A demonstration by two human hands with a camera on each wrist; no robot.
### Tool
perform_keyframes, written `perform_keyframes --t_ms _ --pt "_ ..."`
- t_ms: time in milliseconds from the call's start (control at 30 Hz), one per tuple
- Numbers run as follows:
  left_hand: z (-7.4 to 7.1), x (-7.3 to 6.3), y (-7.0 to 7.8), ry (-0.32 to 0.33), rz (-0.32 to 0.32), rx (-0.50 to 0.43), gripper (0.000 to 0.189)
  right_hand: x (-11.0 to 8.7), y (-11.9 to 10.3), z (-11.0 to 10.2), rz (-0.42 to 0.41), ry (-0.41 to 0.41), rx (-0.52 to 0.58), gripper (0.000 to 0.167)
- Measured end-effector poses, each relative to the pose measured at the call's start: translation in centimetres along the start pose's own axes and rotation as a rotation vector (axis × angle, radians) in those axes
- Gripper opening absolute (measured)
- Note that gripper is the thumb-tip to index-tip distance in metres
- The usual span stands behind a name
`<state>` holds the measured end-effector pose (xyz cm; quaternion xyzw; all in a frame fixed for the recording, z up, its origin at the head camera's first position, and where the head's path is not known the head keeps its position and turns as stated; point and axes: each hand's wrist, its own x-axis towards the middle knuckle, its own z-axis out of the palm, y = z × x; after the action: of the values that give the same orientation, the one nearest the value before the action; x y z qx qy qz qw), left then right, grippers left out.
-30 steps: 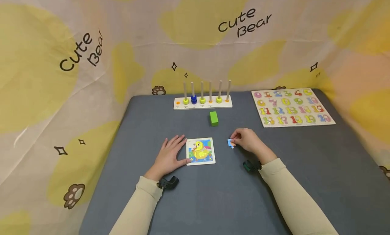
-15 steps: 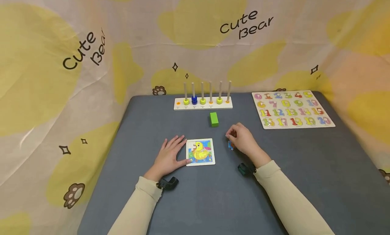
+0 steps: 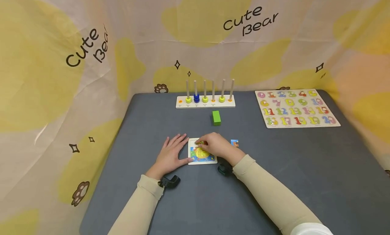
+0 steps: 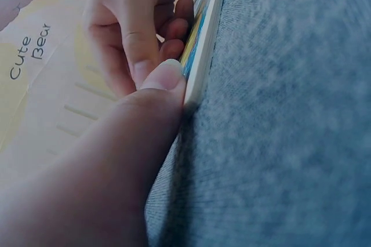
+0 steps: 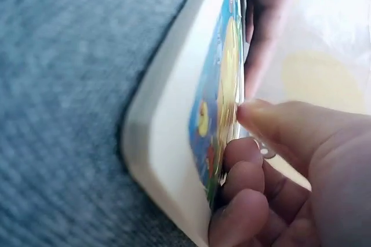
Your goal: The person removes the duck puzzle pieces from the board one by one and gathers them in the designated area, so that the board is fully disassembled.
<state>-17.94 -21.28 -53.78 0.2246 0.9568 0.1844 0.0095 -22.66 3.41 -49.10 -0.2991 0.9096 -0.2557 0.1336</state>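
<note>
A small square duck puzzle (image 3: 202, 157) in a pale frame lies flat in front of me. My left hand (image 3: 171, 154) rests at its left side with fingers spread; the thumb lies on the lower left corner of the frame. Over the puzzle's upper part is my right hand (image 3: 214, 145), its thumb and fingertips close together at the upper left of the picture. The right wrist view shows its thumb (image 5: 261, 116) touching the picture and the other fingers curled; what lies between the fingertips is hidden. A loose blue puzzle piece (image 3: 234, 143) lies on the table beyond the right wrist.
Behind the puzzle stands a green block (image 3: 216, 118). Farther back is a white peg board (image 3: 205, 105) with upright rods and yellow and blue rings. A number puzzle board (image 3: 298, 109) lies at the back right. Patterned cloth (image 3: 195, 25) hangs behind the grey table (image 3: 195, 197).
My right hand has let go of the blue piece on the table and moved left onto the puzzle. The left hand has stayed in place.
</note>
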Motion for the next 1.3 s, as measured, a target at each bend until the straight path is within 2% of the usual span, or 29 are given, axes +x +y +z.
perform_keyframes --t_ms 233,433,533,633,733,833,1100,1300 --pt "0.3 0.1 0.2 0.025 -0.003 -0.017 0.092 -0.3 0.6 0.3 -0.062 -0.02 -0.076 0.034" --pt "0.2 0.1 0.5 0.017 -0.006 -0.023 0.092 -0.1 0.9 0.6 -0.054 -0.007 -0.086 0.031" --pt "0.2 0.0 0.5 0.084 0.043 -0.059 0.082 0.0 0.8 0.7 -0.044 -0.007 -0.098 0.028" --pt "0.2 -0.1 0.4 0.143 0.139 -0.074 0.058 0.1 0.7 0.7 -0.03 -0.015 -0.108 0.025" --pt "0.2 -0.1 0.5 0.135 0.219 -0.039 0.037 0.1 0.8 0.8 -0.026 -0.019 -0.108 0.024" --pt "0.1 -0.1 0.6 0.105 0.253 -0.001 0.032 0.0 0.9 0.7 -0.027 -0.023 -0.109 0.024" --pt "0.1 -0.1 0.8 0.042 0.246 0.059 0.035 0.0 1.1 0.5 -0.055 -0.019 -0.078 0.026" --pt "0.2 0.0 0.7 0.064 0.217 0.063 0.037 0.2 1.0 0.3 -0.006 0.026 0.002 0.029"
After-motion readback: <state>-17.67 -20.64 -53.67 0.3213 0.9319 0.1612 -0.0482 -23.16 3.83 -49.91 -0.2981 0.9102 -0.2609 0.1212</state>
